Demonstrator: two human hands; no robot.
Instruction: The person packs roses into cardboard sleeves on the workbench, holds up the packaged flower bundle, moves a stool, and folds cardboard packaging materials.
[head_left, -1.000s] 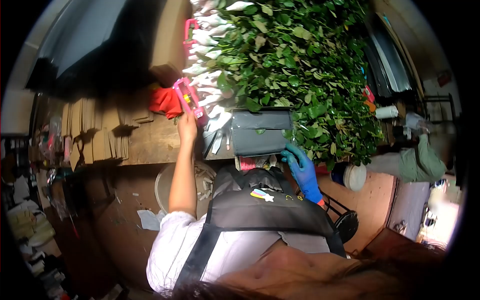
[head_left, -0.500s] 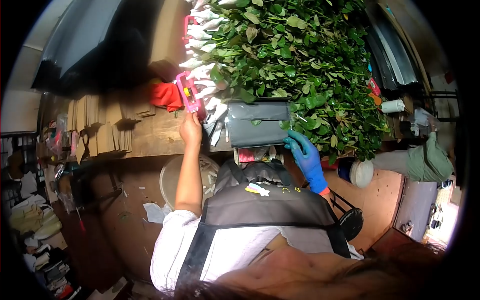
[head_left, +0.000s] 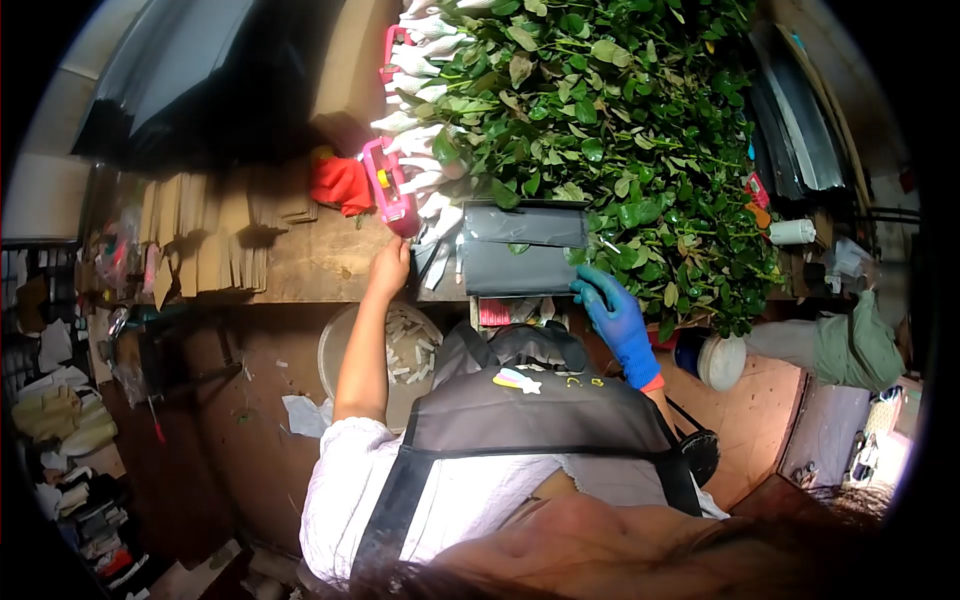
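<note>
My bare left hand [head_left: 390, 268] is closed, fingertips pinched at the lower end of a pink tape dispenser [head_left: 385, 180] with a yellow part. Whatever the pinch holds is too small to make out. My right hand [head_left: 614, 318], in a blue glove, has its fingers stretched out and slightly apart at the lower right edge of a dark grey folded sheet [head_left: 525, 268]. This sheet lies flat at the table's front edge. Behind it spreads a large pile of leafy green stems [head_left: 610, 130], with white-wrapped ends [head_left: 425, 140] along its left side.
Folded cardboard pieces [head_left: 230, 235] and a red cloth [head_left: 341, 185] lie on the left of the wooden table [head_left: 330, 270]. Under its edge stands a bucket [head_left: 338, 350] holding white scraps. A white-lidded bucket [head_left: 722, 362] and a person's green garment [head_left: 858, 340] are at right.
My left hand has come slightly down from the tape dispenser, its fingers now at the dispenser's lower tip. The camera view has shifted a little. My right hand stays at the sheet's edge.
</note>
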